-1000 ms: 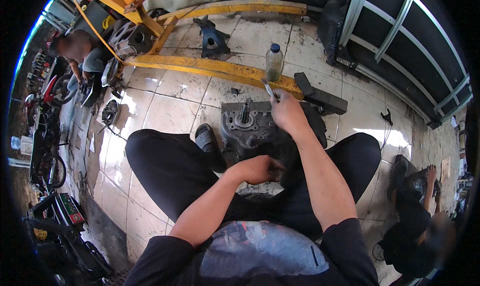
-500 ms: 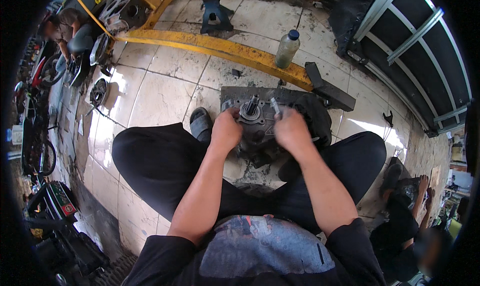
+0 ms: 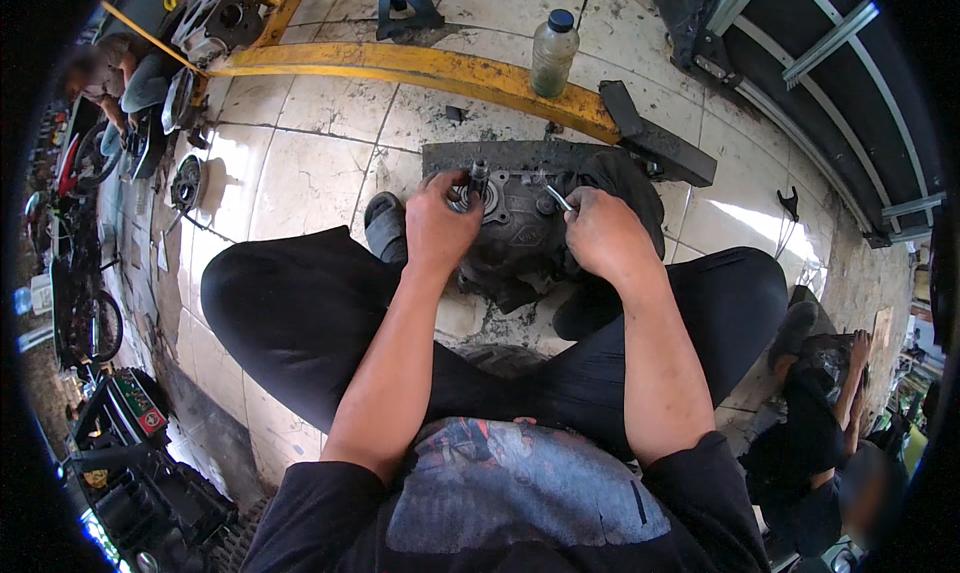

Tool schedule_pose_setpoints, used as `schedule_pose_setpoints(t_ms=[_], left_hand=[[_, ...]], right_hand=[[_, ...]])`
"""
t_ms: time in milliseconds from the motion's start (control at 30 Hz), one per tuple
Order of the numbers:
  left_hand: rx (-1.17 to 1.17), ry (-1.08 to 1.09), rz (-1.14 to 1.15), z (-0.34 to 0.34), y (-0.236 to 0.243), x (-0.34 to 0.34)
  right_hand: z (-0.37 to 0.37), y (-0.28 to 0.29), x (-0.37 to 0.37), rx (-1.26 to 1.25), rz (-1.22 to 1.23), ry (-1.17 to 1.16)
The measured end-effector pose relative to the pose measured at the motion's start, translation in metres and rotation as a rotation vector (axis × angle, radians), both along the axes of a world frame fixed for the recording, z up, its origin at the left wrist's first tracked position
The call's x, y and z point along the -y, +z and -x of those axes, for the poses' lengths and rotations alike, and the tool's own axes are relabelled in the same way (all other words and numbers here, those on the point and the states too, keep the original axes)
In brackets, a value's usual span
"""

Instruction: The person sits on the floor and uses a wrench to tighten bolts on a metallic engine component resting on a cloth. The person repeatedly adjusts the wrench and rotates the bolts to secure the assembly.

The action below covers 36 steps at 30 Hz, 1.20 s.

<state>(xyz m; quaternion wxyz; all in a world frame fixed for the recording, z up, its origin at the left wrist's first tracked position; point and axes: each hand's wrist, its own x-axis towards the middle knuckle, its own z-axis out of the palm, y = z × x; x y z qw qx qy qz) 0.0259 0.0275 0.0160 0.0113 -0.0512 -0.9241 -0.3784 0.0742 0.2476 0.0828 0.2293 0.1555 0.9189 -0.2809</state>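
Left hand point(image 3: 437, 225) now on engine casing point(image 3: 520, 235) (gear-side)

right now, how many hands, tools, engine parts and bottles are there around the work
hands: 2, left hand and right hand
metal tool: 1
grey engine casing: 1
plastic bottle: 1
total: 5

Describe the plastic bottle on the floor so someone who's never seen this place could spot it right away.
Find the long yellow steel beam lying across the pale floor tiles, beyond the grey engine casing. The plastic bottle stands upright at the beam's far edge. It is the only clear container there, with a dark blue cap.
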Motion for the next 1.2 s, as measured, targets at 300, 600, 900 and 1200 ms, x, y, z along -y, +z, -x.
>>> schedule_pose_setpoints(t_ms=[300, 600, 900, 1200], left_hand=[[-0.292, 0.076, 0.053, -0.003, -0.020, -0.010], [-0.333, 0.135, 0.107, -0.005, -0.029, -0.012], [-0.182, 0.224, 0.087, -0.007, -0.025, -0.021], [-0.242, 0.105, -0.018, -0.011, -0.033, -0.011]], right_hand=[[-0.004, 0.012, -0.002, -0.049, 0.078, -0.018], [-0.007, 0.011, -0.004, -0.070, 0.084, -0.032], [-0.007, 0.010, -0.001, -0.062, 0.070, -0.013], [-0.006, 0.011, -0.001, -0.075, 0.055, -0.007]])
